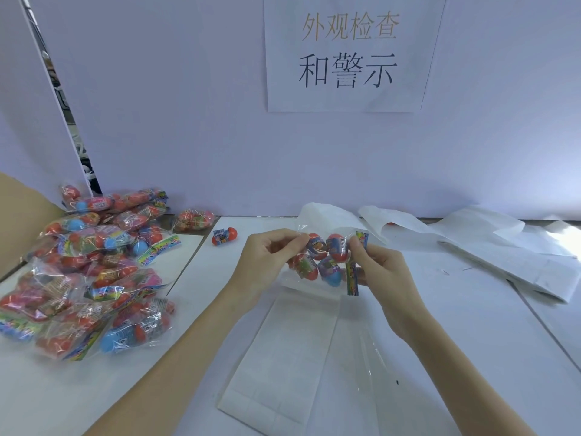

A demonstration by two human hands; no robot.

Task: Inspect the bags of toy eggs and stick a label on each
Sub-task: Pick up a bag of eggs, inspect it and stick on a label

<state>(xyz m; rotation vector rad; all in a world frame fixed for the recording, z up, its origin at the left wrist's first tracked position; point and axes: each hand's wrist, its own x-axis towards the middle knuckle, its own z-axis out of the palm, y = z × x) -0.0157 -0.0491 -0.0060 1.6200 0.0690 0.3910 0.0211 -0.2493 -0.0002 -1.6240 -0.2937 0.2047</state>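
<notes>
Both hands hold one bag of toy eggs (pixel 327 259) above the bench (pixel 440 309) middle. Left hand (pixel 267 256) pinches its left edge, right hand (pixel 380 269) its header. Bag pile (pixel 91 272) at left edge.

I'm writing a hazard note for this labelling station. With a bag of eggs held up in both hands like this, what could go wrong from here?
1. The left hand and right hand only pinch the thin film of the held bag, so it could slip or tear.
2. A loose egg lies unbagged near the pile of bags; it may roll away or go uncounted.
3. The pile is heaped untidily, so bags might slide off the table.
</notes>
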